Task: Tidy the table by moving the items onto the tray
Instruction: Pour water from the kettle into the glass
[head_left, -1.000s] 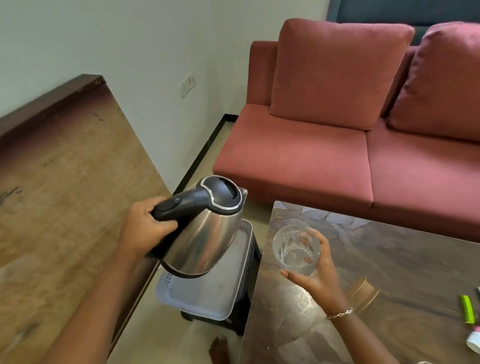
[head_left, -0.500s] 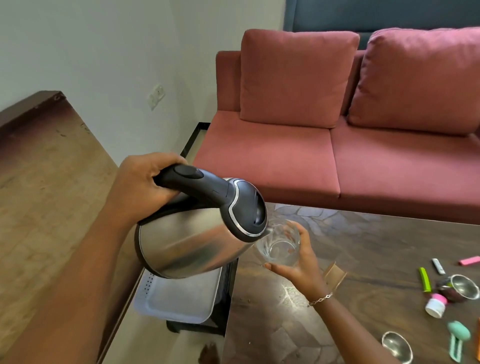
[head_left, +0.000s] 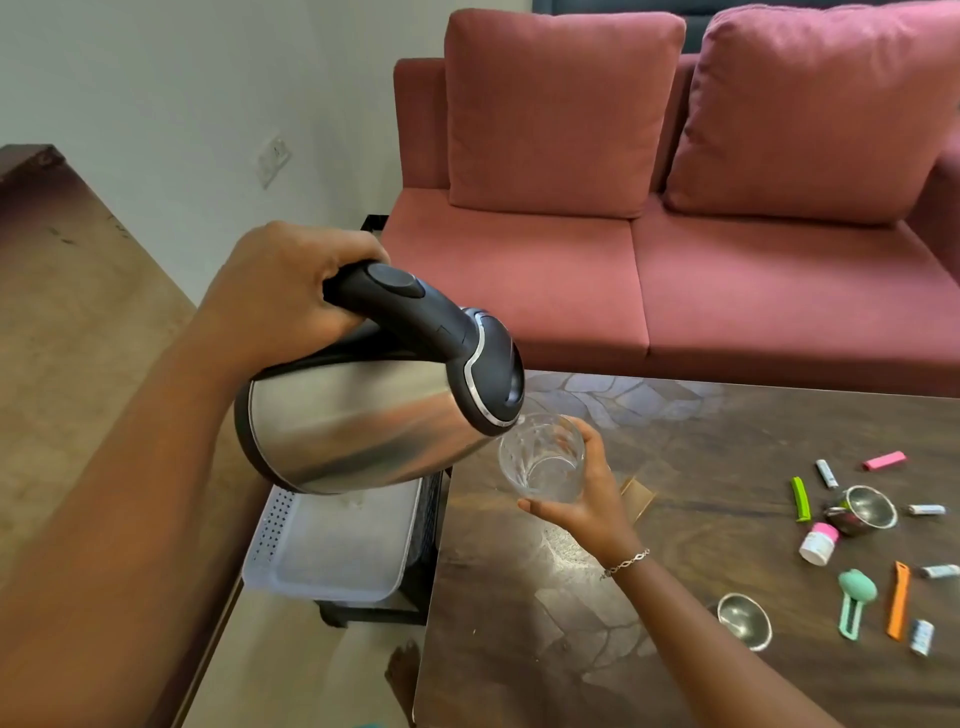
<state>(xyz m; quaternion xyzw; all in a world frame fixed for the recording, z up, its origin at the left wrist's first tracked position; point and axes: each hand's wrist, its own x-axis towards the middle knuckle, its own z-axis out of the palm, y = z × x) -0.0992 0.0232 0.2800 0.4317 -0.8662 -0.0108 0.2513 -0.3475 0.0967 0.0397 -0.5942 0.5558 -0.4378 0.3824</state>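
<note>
kettle (head_left: 374, 415) tipped right over, spout at the rim of the glass (head_left: 543, 457), left hand (head_left: 291, 291) clamped round the black handle. right hand (head_left: 582, 499) cups the glass from below, fingers curled round its wall, above the table (head_left: 675, 597) near its left edge. tray (head_left: 270, 540) sits lower, beside the table, under the kettle's body. can't tell if anything is flowing. danger now: too steep a tilt and water jumps the rim onto tabletop or wrist, and a wet glass could slip from that light hold. small clutter (head_left: 860, 512) waits well apart, far right.

Bright, even daylight; wide-angle bending at the edges.
</note>
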